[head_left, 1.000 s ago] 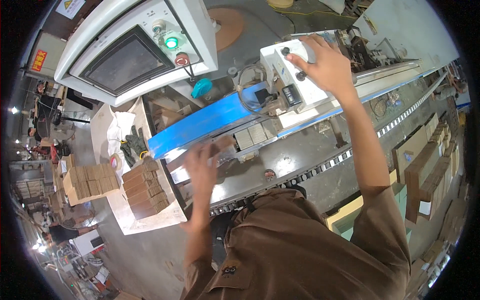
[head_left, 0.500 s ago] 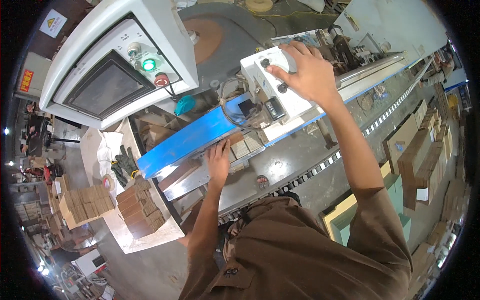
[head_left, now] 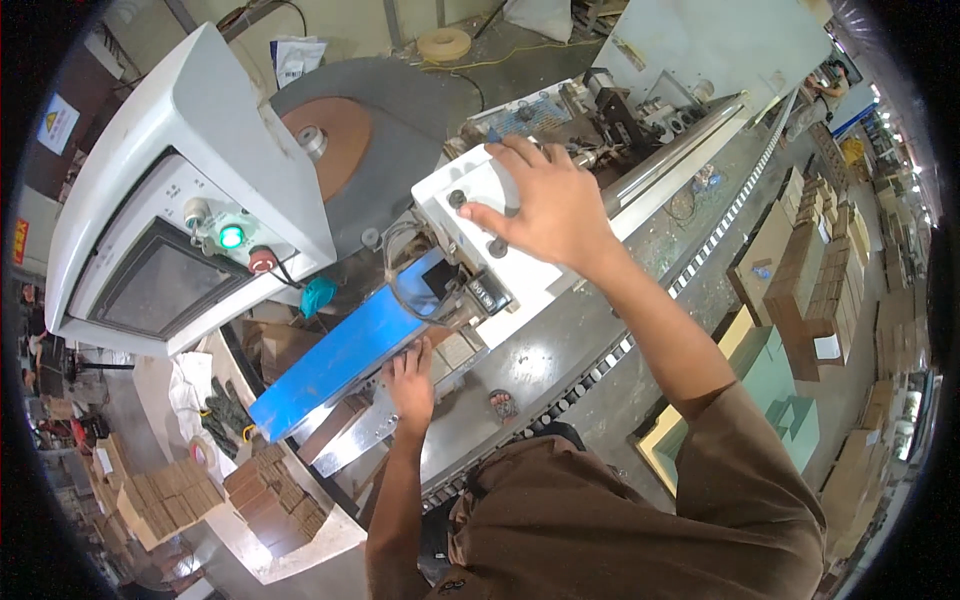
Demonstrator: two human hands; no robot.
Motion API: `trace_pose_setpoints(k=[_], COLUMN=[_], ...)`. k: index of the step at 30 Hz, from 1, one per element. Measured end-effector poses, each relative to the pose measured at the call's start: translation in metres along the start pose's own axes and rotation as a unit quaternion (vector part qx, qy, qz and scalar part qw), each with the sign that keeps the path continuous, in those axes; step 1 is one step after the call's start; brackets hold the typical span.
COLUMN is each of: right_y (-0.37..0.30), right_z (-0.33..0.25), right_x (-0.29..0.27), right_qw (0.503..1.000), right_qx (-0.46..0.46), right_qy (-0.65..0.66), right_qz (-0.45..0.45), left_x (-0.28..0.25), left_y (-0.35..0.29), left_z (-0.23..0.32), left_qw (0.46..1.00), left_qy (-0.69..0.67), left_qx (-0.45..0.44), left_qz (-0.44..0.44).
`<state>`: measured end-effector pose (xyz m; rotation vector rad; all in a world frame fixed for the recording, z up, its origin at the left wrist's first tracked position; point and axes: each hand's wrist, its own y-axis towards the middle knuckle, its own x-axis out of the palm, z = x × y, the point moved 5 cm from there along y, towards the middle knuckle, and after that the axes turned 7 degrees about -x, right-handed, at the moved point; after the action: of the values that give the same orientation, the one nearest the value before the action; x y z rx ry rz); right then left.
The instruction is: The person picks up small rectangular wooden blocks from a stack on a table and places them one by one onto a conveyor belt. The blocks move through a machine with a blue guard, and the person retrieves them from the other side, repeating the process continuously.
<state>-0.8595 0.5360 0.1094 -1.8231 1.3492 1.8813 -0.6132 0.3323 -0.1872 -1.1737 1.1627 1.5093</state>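
Note:
My right hand (head_left: 550,215) lies spread on top of the white machine head (head_left: 520,285), its thumb beside a black knob (head_left: 458,199). Below that knob, a small black digital counter (head_left: 489,294) sits on the head's front corner. My left hand (head_left: 408,388) reaches to the near edge of the long blue guard (head_left: 340,345). Its fingers are stretched out towards a narrow brown strip under the guard, and the fingertips are partly hidden. A bare metal plate (head_left: 350,440) runs beside this hand.
At left stands a white control cabinet (head_left: 250,150) with a dark screen, a lit green button and a red knob. Stacked brown pieces (head_left: 275,500) and dark gloves (head_left: 222,420) lie on a pale table. A roller track (head_left: 600,372) passes nearby; stacked boards (head_left: 800,300) stand at right.
The whole view has shifted, so the machine appears farther left. Both hands keep about the same places on the machine, the right on the white head and the left at the guard.

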Motion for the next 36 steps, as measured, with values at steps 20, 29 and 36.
trace_pose_setpoints(k=[20, 29, 36], right_y=[0.007, 0.004, 0.007], right_z=[-0.007, -0.005, -0.007], right_x=[0.001, 0.004, 0.005], right_qw=[0.999, 0.998, 0.998], right_qx=[-0.024, -0.005, -0.007], right_qy=[-0.021, -0.051, -0.056], right_qz=[-0.026, -0.04, -0.042], left_x=[0.017, -0.128, -0.147], left_y=[0.015, -0.119, -0.12], left_z=[0.033, -0.1, -0.146], left_qw=[0.973, 0.942, 0.975], left_qy=[-0.065, 0.018, 0.071], left_qx=[-0.141, -0.296, -0.209], left_qz=[0.172, 0.159, 0.041])
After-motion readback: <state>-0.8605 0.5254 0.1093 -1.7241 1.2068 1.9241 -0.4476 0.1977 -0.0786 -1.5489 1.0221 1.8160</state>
